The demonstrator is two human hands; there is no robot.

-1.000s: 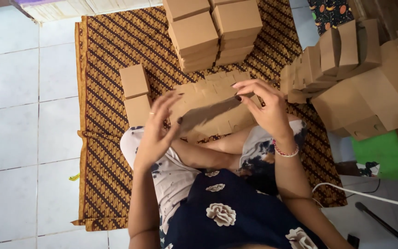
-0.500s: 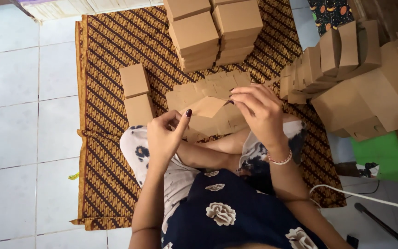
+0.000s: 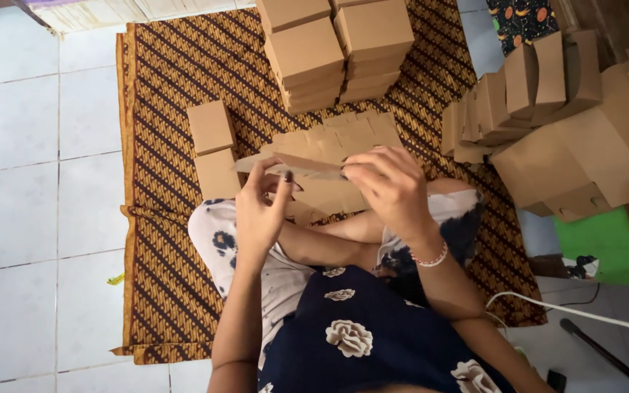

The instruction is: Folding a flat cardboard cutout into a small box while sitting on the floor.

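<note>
Both hands hold one flat brown cardboard box blank [image 3: 289,164] above my lap. My left hand [image 3: 260,207] pinches its left part, thumb on top. My right hand [image 3: 391,185], with a bead bracelet at the wrist, grips its right end with bent fingers. Just beyond the blank lies a fanned pile of flat cardboard blanks [image 3: 343,138] on the patterned brown mat [image 3: 161,94]. Two folded small boxes [image 3: 212,149] stand left of my left hand.
Two stacks of folded boxes [image 3: 336,51] stand at the mat's far side. More folded and half-folded cartons [image 3: 547,109] are heaped at the right. White floor tiles [image 3: 30,182] lie to the left; a white cable [image 3: 576,309] and a green mat [image 3: 609,244] at right.
The blank has turned from a raised, partly folded shape to lying nearly flat and edge-on between my hands. My left hand shifted right and up to pinch it; the right hand stayed on it.
</note>
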